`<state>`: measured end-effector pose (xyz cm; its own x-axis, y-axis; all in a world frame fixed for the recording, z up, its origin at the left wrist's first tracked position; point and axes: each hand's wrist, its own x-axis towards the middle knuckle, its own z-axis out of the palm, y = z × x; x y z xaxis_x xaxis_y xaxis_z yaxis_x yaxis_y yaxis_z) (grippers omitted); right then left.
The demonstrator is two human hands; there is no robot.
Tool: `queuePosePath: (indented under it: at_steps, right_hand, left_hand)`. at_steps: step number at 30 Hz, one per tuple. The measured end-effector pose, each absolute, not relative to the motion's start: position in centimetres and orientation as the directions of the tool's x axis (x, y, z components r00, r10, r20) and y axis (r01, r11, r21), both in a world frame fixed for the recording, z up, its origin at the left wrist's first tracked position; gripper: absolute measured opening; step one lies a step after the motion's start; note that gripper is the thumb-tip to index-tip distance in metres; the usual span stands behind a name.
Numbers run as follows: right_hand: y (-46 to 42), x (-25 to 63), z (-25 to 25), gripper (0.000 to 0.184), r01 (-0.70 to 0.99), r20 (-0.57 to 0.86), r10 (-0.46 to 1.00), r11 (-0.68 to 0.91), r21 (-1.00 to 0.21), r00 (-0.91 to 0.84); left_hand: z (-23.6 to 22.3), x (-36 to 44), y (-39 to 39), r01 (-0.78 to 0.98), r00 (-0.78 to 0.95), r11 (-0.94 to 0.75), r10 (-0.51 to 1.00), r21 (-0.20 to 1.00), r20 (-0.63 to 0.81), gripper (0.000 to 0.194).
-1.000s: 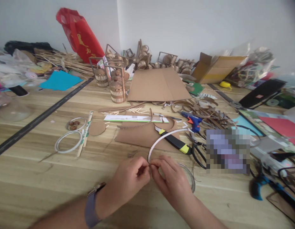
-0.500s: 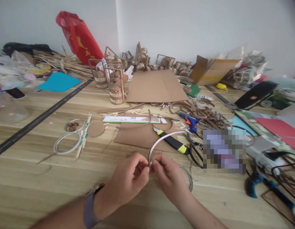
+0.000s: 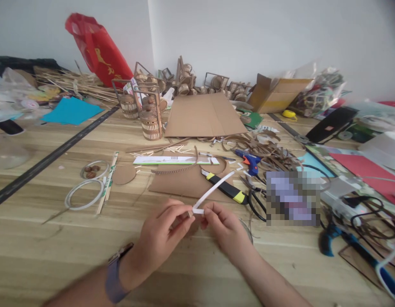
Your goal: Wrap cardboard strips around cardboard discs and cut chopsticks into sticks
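Both my hands meet low in the middle of the wooden table. My left hand and my right hand pinch the near end of a thin white strip. The strip runs up and to the right from my fingertips, nearly straight, over a brown cardboard piece. A watch sits on my left wrist. Part of a clear ring on the table shows behind my right hand.
A yellow-black utility knife, black scissors and a blue glue gun lie just beyond my hands. White rings, a ruler, a flat cardboard sheet, small cardboard lanterns and a red bag stand farther back.
The white strip was bent in an arc; now it points out almost straight to the upper right. My hands stay together, and the view has shifted slightly.
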<state>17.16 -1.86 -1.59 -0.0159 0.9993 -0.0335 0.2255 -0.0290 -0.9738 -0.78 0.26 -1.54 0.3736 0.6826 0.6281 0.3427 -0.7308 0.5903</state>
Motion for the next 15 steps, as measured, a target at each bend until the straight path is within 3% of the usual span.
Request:
queuePosePath:
  at_steps: [3, 5, 9, 12, 15]
  right_hand:
    - [-2.0, 19.5, -0.3, 0.034, 0.294, -0.012, 0.999, -0.023, -0.955, 0.036]
    - [-2.7, 21.3, 0.7, 0.029, 0.470, 0.017, 1.000, 0.005, -0.883, 0.021]
    - [-5.7, 23.4, 0.6, 0.005, 0.840, -0.015, 0.980, 0.162, -0.518, -0.198]
    - [-7.9, 23.8, -1.1, 0.007, 0.920, -0.010, 0.950, 0.298, -0.256, -0.311]
    - [-9.5, 25.4, -1.9, 0.012, 0.936, -0.005, 0.943, 0.330, -0.125, -0.333]
  left_hand:
    - [-1.2, -0.8, 0.5, 0.378, 0.281, -0.675, 0.736, 0.633, 0.616, 0.016]
    - [-1.1, -0.8, 0.6, 0.385, 0.232, -0.639, 0.766, 0.666, 0.600, 0.014]
    - [-1.1, -0.6, 0.7, 0.357, 0.210, -0.577, 0.816, 0.735, 0.539, 0.010]
    - [-1.2, -0.5, 0.7, 0.340, 0.192, -0.525, 0.851, 0.781, 0.489, 0.009]
    - [-1.1, -0.5, 0.8, 0.289, 0.147, -0.435, 0.901, 0.853, 0.409, 0.011]
